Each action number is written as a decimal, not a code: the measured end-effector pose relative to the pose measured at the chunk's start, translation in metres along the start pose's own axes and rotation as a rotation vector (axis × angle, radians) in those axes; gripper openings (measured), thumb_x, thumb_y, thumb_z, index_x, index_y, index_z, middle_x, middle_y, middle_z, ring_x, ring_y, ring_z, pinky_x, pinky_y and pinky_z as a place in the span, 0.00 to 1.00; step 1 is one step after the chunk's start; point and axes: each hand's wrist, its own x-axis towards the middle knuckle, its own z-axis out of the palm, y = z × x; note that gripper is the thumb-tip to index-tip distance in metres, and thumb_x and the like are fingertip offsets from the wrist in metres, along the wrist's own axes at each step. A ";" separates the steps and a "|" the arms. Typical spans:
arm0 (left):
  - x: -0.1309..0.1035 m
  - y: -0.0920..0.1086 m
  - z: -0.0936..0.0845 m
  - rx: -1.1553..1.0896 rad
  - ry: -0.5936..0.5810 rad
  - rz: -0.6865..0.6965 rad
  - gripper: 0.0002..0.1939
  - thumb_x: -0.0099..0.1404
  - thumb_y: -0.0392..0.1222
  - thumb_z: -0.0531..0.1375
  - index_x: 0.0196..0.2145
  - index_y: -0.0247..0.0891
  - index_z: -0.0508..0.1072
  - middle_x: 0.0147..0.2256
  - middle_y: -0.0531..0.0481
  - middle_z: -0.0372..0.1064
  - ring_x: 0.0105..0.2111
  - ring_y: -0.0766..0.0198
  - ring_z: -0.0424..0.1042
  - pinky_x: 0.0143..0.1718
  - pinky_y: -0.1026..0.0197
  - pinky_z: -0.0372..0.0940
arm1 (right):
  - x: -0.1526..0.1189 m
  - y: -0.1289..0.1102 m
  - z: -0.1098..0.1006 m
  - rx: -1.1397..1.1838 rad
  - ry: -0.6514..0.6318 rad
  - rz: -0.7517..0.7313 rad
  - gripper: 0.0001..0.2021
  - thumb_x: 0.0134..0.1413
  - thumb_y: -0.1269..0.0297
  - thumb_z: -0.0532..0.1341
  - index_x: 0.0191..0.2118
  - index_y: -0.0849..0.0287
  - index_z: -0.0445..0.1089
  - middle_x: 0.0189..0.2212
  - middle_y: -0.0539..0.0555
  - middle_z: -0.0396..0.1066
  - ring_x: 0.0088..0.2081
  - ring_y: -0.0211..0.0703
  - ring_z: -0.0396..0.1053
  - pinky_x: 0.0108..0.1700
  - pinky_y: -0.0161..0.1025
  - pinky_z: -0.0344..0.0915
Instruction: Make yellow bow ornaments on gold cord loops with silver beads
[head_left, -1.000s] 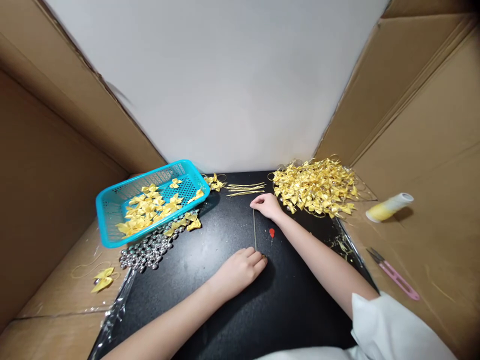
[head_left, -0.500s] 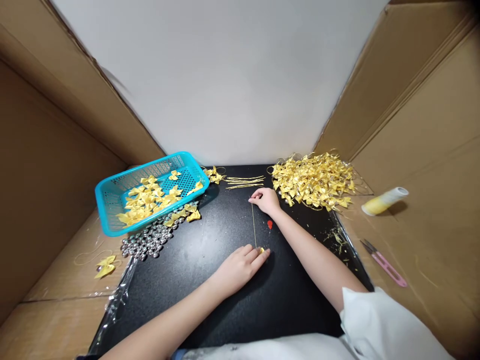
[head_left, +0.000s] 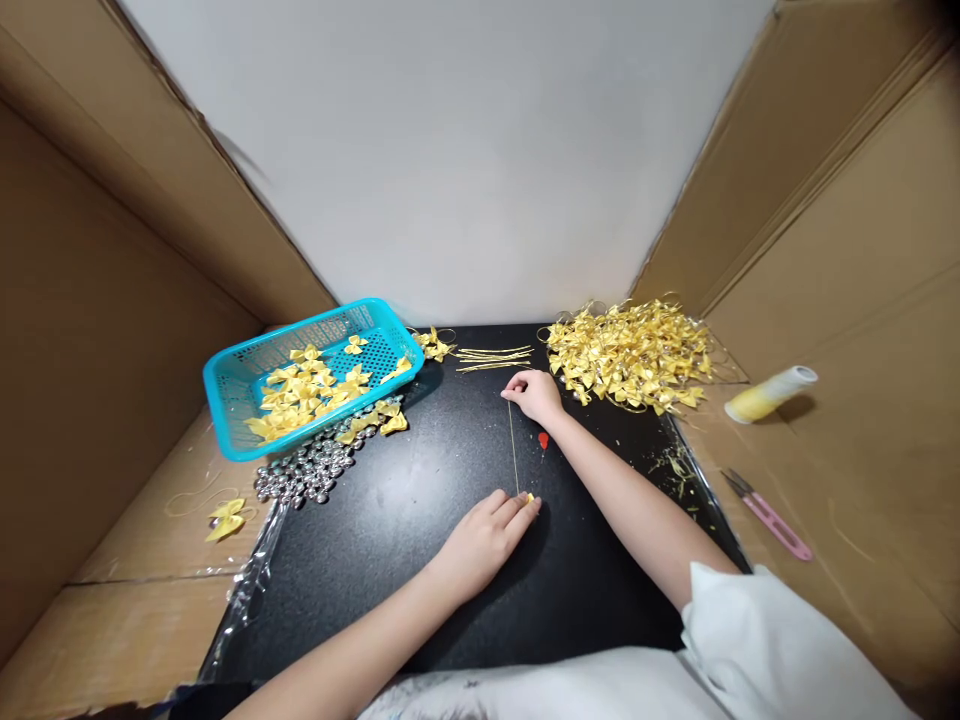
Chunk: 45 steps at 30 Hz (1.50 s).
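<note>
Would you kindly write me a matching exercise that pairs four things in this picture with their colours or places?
1. thread
2. basket
3. beads
4. snips

A. silver, heaped
B. pink-handled, lying on cardboard
C. stretched between left hand and right hand
D. blue, holding yellow bows

Pairs: 1-C, 2-D, 3-A, 4-B

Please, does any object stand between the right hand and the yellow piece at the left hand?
Nothing visible does: only the thin thread spans from the right hand to the left hand, which holds the yellow piece. The red item lies right of the thread.
</note>
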 end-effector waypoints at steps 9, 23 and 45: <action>-0.001 -0.004 0.005 -0.032 0.058 0.011 0.19 0.71 0.31 0.48 0.57 0.34 0.66 0.51 0.38 0.73 0.41 0.59 0.73 0.44 0.55 0.72 | 0.024 -0.013 -0.013 -0.203 -0.054 -0.135 0.13 0.64 0.60 0.59 0.49 0.61 0.69 0.46 0.56 0.71 0.43 0.43 0.72 0.45 0.45 0.72; -0.004 -0.002 0.002 -0.182 0.232 0.030 0.16 0.67 0.34 0.54 0.52 0.36 0.68 0.48 0.42 0.76 0.40 0.60 0.74 0.41 0.58 0.69 | 0.059 -0.024 -0.012 -0.522 0.022 -0.348 0.15 0.64 0.60 0.59 0.53 0.59 0.67 0.52 0.58 0.68 0.49 0.47 0.70 0.50 0.50 0.70; 0.064 -0.082 -0.066 0.273 0.429 -0.441 0.13 0.67 0.38 0.58 0.27 0.36 0.78 0.26 0.49 0.70 0.26 0.63 0.68 0.28 0.61 0.59 | -0.058 -0.046 -0.043 -0.460 0.172 -0.543 0.07 0.61 0.72 0.57 0.34 0.63 0.72 0.33 0.58 0.74 0.37 0.47 0.67 0.41 0.43 0.53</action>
